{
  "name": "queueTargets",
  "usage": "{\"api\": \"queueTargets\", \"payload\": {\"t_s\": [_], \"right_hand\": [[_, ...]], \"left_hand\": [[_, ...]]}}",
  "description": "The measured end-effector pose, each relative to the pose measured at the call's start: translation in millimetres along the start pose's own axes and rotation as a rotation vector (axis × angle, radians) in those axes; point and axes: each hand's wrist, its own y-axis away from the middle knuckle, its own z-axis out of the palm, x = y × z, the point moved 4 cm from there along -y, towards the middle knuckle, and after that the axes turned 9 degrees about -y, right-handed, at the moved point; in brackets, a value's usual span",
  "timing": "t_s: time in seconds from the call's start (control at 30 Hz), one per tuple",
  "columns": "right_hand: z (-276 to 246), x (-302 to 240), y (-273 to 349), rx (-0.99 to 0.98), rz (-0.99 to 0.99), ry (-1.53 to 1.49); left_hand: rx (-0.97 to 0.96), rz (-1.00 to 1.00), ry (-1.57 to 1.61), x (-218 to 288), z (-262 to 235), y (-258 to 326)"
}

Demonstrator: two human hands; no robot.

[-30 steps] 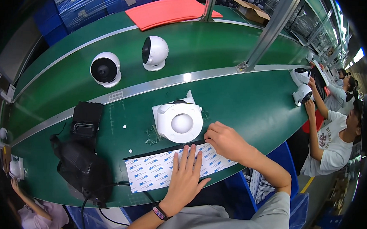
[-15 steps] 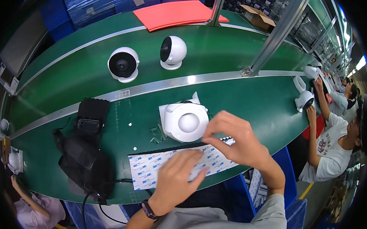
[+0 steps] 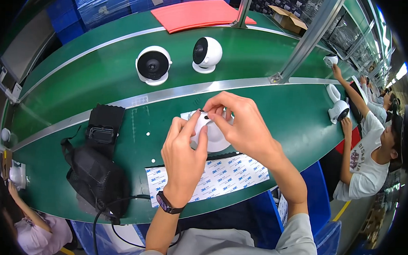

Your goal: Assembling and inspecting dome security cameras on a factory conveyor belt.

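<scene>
A white round camera housing [image 3: 214, 140] lies on the green bench in front of me, partly covered by my hands. My left hand [image 3: 182, 155] rests against its left side, thumb and index finger closed on it. My right hand [image 3: 246, 125] reaches over its far right edge with fingertips pinched together. Small dark spots [image 3: 206, 117] show at the fingertips on the white surface; whether the right fingers hold one is unclear. Nearer me lies a white adhesive backing sheet [image 3: 231, 178] with blue print and a black far edge.
Two white ball cameras with black fronts [image 3: 153, 65] [image 3: 207, 54] stand on the green conveyor [image 3: 252, 61] beyond a metal rail. A black bag [image 3: 94, 179] with cables lies left. A metal post [image 3: 308, 38] rises right. Co-workers sit at both sides; blue bins [image 3: 317, 196] stand below right.
Both hands have moved from the adhesive sheet up onto the camera housing. The two ball cameras on the conveyor have shifted right. At far right a co-worker's hand now raises a white camera.
</scene>
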Motion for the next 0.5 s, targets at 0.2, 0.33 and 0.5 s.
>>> {"api": "queueTargets", "payload": {"t_s": [0.2, 0.33, 0.5], "right_hand": [[4, -3, -3, 0.000, -0.038, 0.097], [9, -8, -3, -0.012, -0.091, 0.185], [18, -17, 4, 0.016, -0.182, 0.389]], "left_hand": [[0.018, -0.018, 0.048, -5, 2, -1], [0.025, -0.021, 0.048, -7, 2, -1], [-0.003, -0.027, 0.082, -5, 1, 0]]}}
